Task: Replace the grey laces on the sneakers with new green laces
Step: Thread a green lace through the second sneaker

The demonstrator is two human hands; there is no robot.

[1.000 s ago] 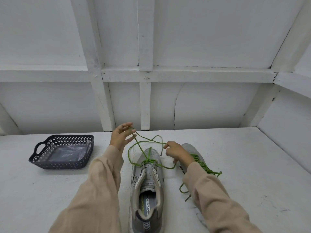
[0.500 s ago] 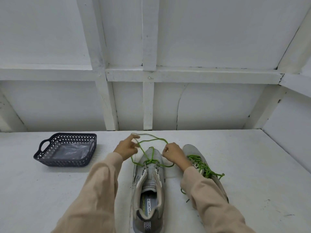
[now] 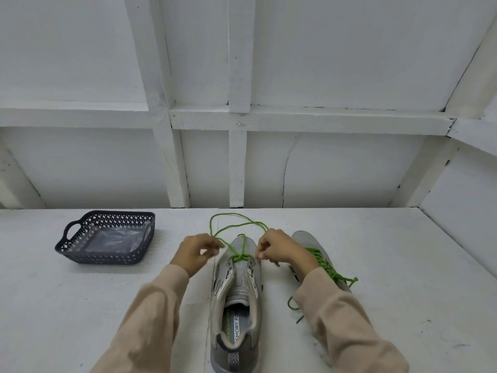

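- Your left hand (image 3: 197, 253) pinches one run of the green lace (image 3: 239, 256) at the fingertips, just left of the toe.
- Your right hand (image 3: 279, 249) is curled round the other run. Its fingertips sit just beside the right eyelet flap.
- The slack arcs out past the toe onto the bench (image 3: 403, 265) and comes back to both hands.
- The lace crosses once, at the eyelets farthest from you. The rest of the eyelets look bare.
- The centre sneaker (image 3: 236, 292) lies between your forearms. Its long axis points straight away from you, heel near and toe far.
- Key relation: the open eyelets run from the crossing back toward you, below both hands. My read is that each end has to come inward and toward you. The right hand is closer to its row, so it probably threads first.
- Risk: the slack loop could twist or snag on the toe as you pull.
- The second sneaker (image 3: 306, 239) sits just right of your right wrist, with green already laced in, ends loose.
- The dark basket (image 3: 107, 258) is well to the left, with clear plastic inside. No grey laces are visible.
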